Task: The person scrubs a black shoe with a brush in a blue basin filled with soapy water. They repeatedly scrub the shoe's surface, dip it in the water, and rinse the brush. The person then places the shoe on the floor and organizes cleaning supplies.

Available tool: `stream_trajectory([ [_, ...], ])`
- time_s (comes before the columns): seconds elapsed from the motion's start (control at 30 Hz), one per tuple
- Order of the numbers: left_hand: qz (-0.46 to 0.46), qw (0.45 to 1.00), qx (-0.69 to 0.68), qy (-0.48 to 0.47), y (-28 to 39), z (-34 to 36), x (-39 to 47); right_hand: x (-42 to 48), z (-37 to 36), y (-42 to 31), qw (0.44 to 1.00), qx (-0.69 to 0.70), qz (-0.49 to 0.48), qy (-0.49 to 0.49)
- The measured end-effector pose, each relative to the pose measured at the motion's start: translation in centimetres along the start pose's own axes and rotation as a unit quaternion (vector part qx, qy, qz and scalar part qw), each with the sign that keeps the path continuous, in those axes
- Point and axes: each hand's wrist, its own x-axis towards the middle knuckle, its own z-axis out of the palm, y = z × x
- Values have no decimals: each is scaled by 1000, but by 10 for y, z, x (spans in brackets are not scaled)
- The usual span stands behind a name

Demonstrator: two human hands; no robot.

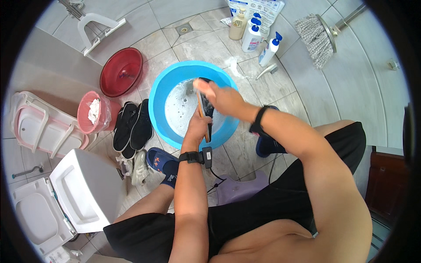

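Observation:
My left hand [198, 127] grips a black shoe [206, 107] with a tan sole edge, holding it tilted on its side over a light-blue plastic basin [159, 121]. Motion blurs my right hand [227, 100], which lies across the shoe's upper part. A pale pinkish object [204, 88] appears to be in its grasp; the blur hides what it is. White suds float on the water [179, 107] below. Left of the basin, a pair of black shoes [133, 126] rests on the tiled floor.
Pump bottles [252, 37] and a white-handled brush [268, 70] are at the back right. A mop head [315, 41] leans there. Along the left are a red basin [121, 72], a pink bin [98, 113], pale shoes [140, 167] and a toilet [88, 194]. A purple stool [240, 189] stands nearby.

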Motion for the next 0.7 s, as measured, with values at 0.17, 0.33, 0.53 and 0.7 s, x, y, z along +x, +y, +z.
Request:
stream_trajectory([
  [0.17,36,996,-75,17,-1,-5,1,-33,20,-25,998,58,7,-10],
  [0.33,4,995,103,20,10,2,-9,-16,14,-5,998,10,-19,53],
  [0.53,33,989,140,30,0,15,-1,23,4,0,996,22,67,52],
  [0.7,91,990,87,68,-15,-13,2,-32,6,-39,999,43,9,-28],
])
